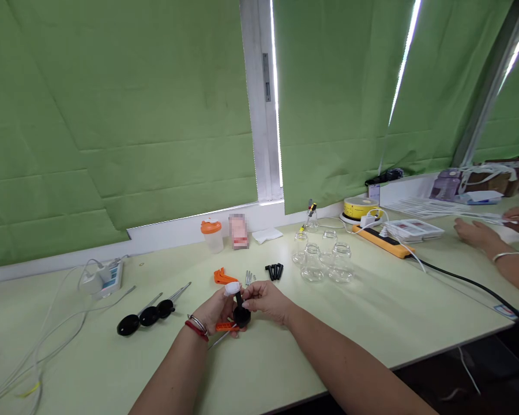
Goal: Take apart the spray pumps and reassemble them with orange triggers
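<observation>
My left hand (pixel 216 308) is closed around a black part with a round cap and upright stem (pixel 242 316). An orange lever (pixel 225 326) and a thin metal rod (pixel 218 340) stick out below that hand. A white piece (pixel 232 288), perhaps a finger covering, shows at its top. My right hand (pixel 268 301) pinches at the black stem from the right; its fingertips partly hide the contact. Just beyond the hands lie orange levers (pixel 224 277), small metal pins (pixel 248 278) and several short black tubes (pixel 275 271).
Black round parts with metal rods (pixel 149 315) lie left, near a power strip (pixel 108 279) and white cables. Several glass jars (pixel 313 265) stand right. Behind are an orange-lidded cup (pixel 211 236) and yellow tape roll (pixel 361 208). Another person's hands (pixel 480 233) hold paper at far right.
</observation>
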The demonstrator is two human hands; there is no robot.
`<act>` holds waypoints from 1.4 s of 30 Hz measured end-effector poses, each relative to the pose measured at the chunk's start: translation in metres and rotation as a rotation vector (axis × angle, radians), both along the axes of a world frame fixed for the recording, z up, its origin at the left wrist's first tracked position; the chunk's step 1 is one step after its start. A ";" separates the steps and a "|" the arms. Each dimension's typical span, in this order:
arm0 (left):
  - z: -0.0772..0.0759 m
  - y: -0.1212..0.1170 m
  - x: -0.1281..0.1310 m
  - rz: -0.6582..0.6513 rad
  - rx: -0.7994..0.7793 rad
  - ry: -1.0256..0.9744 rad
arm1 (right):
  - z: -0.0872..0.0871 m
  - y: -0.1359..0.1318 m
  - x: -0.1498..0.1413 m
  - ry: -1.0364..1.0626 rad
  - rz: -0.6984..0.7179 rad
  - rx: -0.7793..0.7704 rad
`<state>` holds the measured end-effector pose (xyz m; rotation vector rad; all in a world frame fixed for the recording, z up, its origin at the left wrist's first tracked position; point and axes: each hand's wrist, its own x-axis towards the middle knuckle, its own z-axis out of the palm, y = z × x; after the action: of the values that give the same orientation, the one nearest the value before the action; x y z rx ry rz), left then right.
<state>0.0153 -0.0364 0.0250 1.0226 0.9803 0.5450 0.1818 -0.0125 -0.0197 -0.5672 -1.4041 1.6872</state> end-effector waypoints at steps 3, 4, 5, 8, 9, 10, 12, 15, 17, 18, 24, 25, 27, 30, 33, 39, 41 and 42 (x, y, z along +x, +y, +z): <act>-0.001 0.001 -0.001 -0.006 0.003 -0.008 | 0.001 -0.001 0.000 -0.006 -0.001 0.001; -0.002 0.001 -0.001 -0.008 0.000 -0.007 | 0.001 -0.001 0.000 -0.006 0.001 0.001; -0.001 0.001 0.000 -0.010 -0.004 -0.003 | 0.001 0.000 0.000 -0.005 0.003 0.000; 0.000 0.001 0.000 -0.016 -0.019 0.011 | 0.001 0.000 0.000 0.001 0.009 -0.005; 0.000 0.000 0.000 -0.017 -0.024 0.013 | 0.001 0.000 0.000 0.003 0.014 -0.005; 0.001 0.000 0.000 -0.017 -0.027 0.011 | 0.001 -0.001 0.000 0.004 0.019 -0.004; 0.002 0.000 0.000 -0.022 -0.026 -0.003 | 0.002 -0.001 0.000 0.003 0.027 0.001; 0.001 0.000 -0.001 -0.043 -0.025 -0.033 | 0.002 -0.002 0.000 -0.008 0.032 0.023; 0.000 0.000 -0.002 -0.039 -0.023 -0.050 | 0.001 -0.002 0.000 -0.015 0.026 0.035; 0.000 0.000 -0.002 -0.029 -0.019 -0.056 | 0.001 -0.001 0.000 -0.017 0.020 0.037; -0.001 0.000 0.000 0.017 -0.013 -0.053 | 0.001 -0.002 0.000 -0.043 -0.016 0.016; -0.001 0.000 0.000 0.019 -0.012 -0.055 | 0.002 -0.002 0.000 -0.052 -0.018 0.018; -0.001 0.001 0.000 0.015 -0.004 -0.057 | 0.002 -0.002 0.000 -0.063 -0.019 0.019; -0.002 0.002 0.001 -0.004 0.005 -0.045 | 0.003 -0.002 0.000 -0.061 -0.013 0.011; -0.003 0.002 0.001 -0.008 0.009 -0.016 | 0.003 0.000 0.000 -0.042 0.000 0.004; -0.003 0.002 0.001 -0.010 0.017 -0.008 | 0.000 0.000 0.000 -0.003 0.022 0.000; -0.002 0.001 0.001 -0.010 0.015 -0.006 | 0.000 -0.001 0.000 0.005 0.025 -0.002; -0.002 0.001 0.001 -0.009 0.015 -0.004 | 0.000 -0.001 0.000 0.006 0.027 -0.004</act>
<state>0.0158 -0.0358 0.0230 1.0382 0.9692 0.5478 0.1816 -0.0135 -0.0200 -0.5466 -1.4100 1.7121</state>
